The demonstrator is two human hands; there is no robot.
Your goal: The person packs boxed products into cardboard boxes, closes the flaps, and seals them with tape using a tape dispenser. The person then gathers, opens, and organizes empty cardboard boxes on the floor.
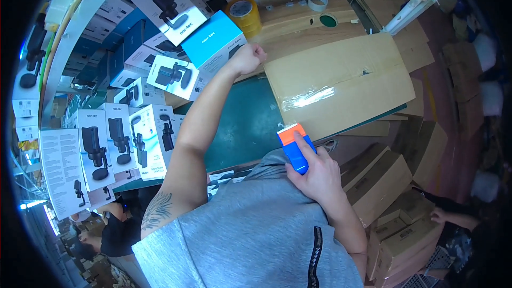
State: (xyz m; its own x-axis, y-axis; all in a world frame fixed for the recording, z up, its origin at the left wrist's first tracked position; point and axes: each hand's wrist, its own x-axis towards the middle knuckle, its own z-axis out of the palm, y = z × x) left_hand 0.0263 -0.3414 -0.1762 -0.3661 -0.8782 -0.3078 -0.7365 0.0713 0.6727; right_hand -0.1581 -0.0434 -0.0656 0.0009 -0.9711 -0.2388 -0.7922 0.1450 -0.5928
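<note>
My right hand (317, 173) grips a blue-and-orange tape dispenser (293, 149) with a toothed pale edge, right at the near edge of a brown cardboard carton (341, 74). A shiny strip of clear tape (309, 97) lies across the carton's left part. My left hand (248, 60) is closed in a loose fist beside the carton's far left corner; no object sticks out of it. A blue-and-white product box (214, 42) is right behind my left wrist, and a white box picturing a microphone (175, 76) lies left of my forearm.
Stacked microphone boxes (96, 149) line the left side. Yellow tape rolls (244, 16) and a white tape roll (318, 2) rest on the wooden surface. A green mat (240, 122) shows before me. Cartons (378, 181) crowd the right, near another person's hand (438, 215).
</note>
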